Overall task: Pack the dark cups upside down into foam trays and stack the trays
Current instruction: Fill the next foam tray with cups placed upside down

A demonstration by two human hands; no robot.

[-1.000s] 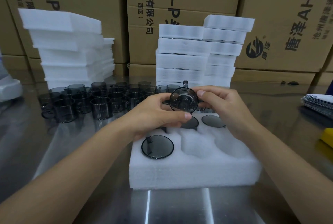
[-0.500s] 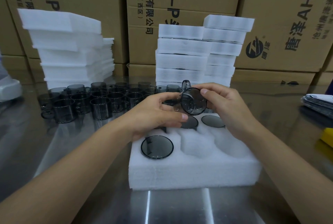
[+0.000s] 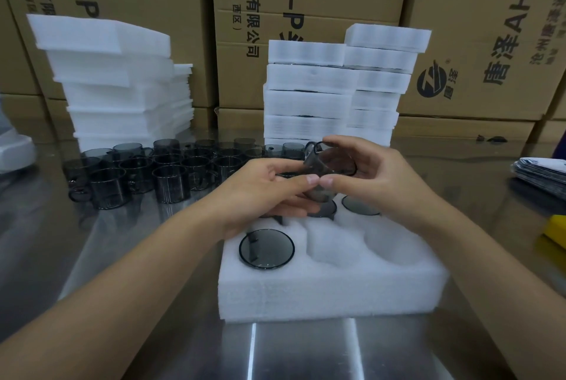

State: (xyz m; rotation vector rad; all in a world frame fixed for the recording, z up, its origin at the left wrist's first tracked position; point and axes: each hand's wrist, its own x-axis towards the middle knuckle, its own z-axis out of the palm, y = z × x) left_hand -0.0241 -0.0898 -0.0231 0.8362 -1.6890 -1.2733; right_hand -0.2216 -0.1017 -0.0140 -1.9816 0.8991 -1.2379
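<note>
Head view: left hand [image 3: 269, 186] and right hand [image 3: 376, 177] both gripped one tilted cup [image 3: 324, 174] above the tray [image 3: 330, 291].

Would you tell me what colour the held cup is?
Translucent dark grey; the cup shows best in the head view.

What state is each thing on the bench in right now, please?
Held cup: tilted above the tray, gripped by both hands.
Left hand: pinching the held cup.
Right hand: curled round the held cup.
Tray: part filled, room left at the front.
Packed cups: three visible, upside down in the tray.
Loose cups: upright, unpacked.
Stacked trays: piled behind.
</note>
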